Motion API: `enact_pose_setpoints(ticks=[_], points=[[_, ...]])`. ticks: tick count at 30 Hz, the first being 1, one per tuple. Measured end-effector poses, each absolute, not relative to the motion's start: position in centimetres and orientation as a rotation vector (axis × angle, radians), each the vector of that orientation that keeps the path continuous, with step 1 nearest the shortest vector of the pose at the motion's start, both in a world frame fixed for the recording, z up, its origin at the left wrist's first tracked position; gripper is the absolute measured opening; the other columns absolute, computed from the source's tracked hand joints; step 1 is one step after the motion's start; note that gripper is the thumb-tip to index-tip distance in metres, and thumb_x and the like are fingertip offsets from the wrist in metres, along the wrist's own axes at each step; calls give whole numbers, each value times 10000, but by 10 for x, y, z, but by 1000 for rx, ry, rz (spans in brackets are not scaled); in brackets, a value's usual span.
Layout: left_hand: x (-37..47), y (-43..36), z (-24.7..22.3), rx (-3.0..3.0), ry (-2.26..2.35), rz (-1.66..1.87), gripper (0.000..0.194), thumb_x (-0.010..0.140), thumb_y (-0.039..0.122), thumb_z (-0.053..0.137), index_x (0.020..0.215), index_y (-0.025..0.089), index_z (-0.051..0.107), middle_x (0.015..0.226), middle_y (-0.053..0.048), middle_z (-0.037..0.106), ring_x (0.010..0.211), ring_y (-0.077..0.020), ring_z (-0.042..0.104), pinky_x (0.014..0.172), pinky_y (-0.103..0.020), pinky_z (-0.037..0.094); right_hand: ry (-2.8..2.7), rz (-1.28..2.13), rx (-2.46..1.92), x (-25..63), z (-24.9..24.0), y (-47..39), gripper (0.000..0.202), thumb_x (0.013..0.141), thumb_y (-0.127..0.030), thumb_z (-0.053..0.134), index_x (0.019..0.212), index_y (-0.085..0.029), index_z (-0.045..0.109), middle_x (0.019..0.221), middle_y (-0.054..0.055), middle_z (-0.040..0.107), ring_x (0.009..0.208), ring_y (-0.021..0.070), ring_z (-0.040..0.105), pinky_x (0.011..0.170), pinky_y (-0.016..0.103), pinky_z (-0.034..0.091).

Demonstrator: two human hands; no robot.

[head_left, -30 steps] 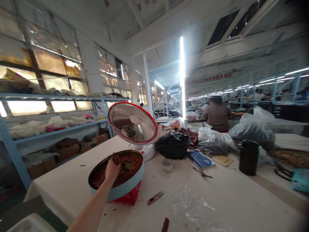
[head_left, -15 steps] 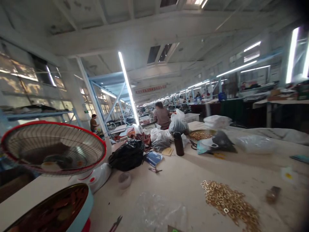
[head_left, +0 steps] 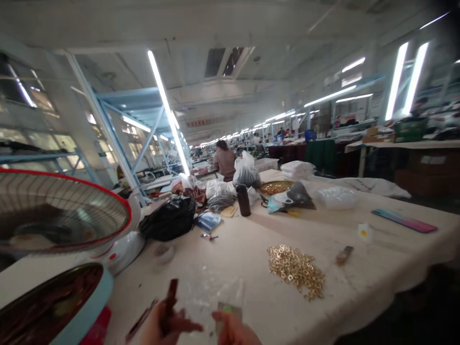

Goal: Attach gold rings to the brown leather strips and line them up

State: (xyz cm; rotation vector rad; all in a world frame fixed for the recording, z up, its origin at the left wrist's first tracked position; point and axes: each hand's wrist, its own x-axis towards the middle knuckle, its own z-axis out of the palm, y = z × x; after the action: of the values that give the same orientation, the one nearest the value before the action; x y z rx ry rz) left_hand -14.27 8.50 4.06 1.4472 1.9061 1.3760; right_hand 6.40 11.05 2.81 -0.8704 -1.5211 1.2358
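Brown strip (head_left: 172, 291), base hidden in left hand (head_left: 158, 327), grip closed, right hand (head_left: 235, 330) blurred, grip unclear

I have rather dim, greyish light here. High beyond my hands (head_left: 235, 330), a long tube light (head_left: 161, 93) burns out to plain white, and twin tubes (head_left: 397, 81) glare far to their upper right. Paler light comes through the windows (head_left: 68, 143) at far left. Small glints catch on the gold rings (head_left: 294, 270) right of my hands. Below the desk (head_left: 258, 254), to their right, it is nearly black. My hands look smeared; the far hall is soft. Left of them, the fan (head_left: 72, 211) stretches at the edge.
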Motion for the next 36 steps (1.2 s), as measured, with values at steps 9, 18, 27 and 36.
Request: enact_pose_setpoints(ticks=[9,18,27,36], points=[[-28,62,-5,1424,1992,1306,165,698,226,552,649,251,396,571,40,457,522,-140,471,493,-235,416,-1433,1342,-1007,119,4,80,311,772,-489,547,707,-186,540,553,-32,462,498,114,409,457,229,342],[-97,45,-32,1141,2356,1638,281,744,464,530,668,228,399,575,54,397,522,-141,415,516,-269,364,-1208,1601,-1060,146,-24,85,292,737,-462,593,773,-183,516,576,-53,475,435,72,312,410,208,218],[-111,42,-62,1061,2316,1635,288,724,481,563,694,210,471,560,62,380,529,-145,405,545,-278,352,-1272,1550,-1116,133,-29,84,286,742,-444,590,806,-166,578,564,-49,451,455,89,346,404,219,244],[-61,26,-33,930,1884,1392,417,693,583,576,594,192,473,462,49,442,420,-107,408,431,-235,346,-1622,1062,-950,129,-19,75,140,831,-259,529,892,-196,638,823,60,653,750,181,615,664,263,505]])
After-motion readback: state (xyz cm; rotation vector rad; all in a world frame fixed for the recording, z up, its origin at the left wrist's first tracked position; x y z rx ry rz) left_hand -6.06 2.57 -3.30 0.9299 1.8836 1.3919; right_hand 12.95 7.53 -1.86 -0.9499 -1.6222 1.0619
